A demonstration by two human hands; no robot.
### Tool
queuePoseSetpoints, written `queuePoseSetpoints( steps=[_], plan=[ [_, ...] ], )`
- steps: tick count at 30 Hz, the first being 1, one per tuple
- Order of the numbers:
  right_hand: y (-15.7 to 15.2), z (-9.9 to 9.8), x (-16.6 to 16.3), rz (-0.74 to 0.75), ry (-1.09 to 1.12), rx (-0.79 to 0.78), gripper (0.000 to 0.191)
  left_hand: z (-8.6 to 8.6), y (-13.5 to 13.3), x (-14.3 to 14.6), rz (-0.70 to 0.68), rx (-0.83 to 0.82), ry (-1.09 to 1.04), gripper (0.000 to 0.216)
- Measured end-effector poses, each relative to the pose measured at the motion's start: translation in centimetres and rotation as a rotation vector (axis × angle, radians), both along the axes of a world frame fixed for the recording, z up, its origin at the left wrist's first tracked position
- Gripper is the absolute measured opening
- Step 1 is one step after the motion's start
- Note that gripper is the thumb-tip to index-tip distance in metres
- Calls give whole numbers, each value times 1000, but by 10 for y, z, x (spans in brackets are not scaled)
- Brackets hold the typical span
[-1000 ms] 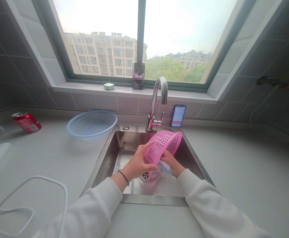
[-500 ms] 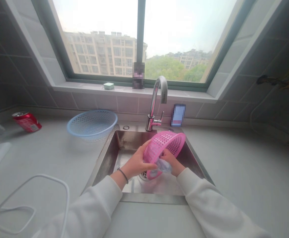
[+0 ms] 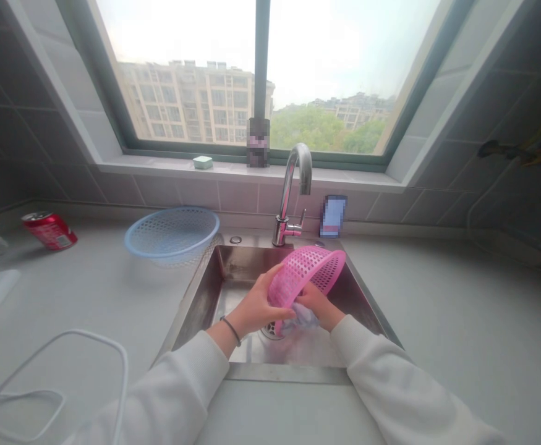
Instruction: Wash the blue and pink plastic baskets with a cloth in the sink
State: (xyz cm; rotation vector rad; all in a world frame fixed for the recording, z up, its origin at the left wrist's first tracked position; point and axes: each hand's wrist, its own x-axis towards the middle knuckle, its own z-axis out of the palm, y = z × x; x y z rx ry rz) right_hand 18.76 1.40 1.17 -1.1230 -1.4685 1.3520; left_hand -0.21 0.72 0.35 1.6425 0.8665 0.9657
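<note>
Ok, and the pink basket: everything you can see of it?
The pink basket looks like moulded plastic, perforated with rows of small holes, with a rounded rim. It is tilted on edge inside the sink, held up by the left hand on its outside. The right hand and a pale wad sit at its lower edge.

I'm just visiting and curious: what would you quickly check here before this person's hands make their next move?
Left hand holding the pink plastic basket: ok, its fingers wrap the basket's edge.
Right hand touching the pale crumpled cloth: ok, though its fingers are partly hidden, so a firm grip cannot be confirmed.
Basket held above the steel sink: ok.
Water coming from the chrome tap: not ok, no stream shows.
Basket clean: cannot tell from this view.
Blue plastic basket apart from the hands: ok, it sits on the counter beside the sink.
</note>
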Motion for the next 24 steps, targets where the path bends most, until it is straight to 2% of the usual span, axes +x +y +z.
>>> queuePoseSetpoints(
  steps=[2,7,10,14,16,21,24],
  plan=[
    [1,-1,1,-36,23,23,37,1,0,0,-4,4,9,109],
    [1,-1,10,-242,296,58,39,2,-1,0,-15,-28,-8,108],
    [0,-1,8,-196,261,46,37,2,-1,0,-7,-32,-4,108],
    [1,-4,1,-69,62,-6,34,4,-2,0,7,3,39,106],
    [2,-5,1,-51,23,8,37,5,-2,0,0,20,81,107],
    [2,0,8,-197,210,15,32,1,1,1,-15,32,51,112],
    [-2,5,10,-213,329,35,36,-2,1,1,-54,-5,34,113]
  ],
)
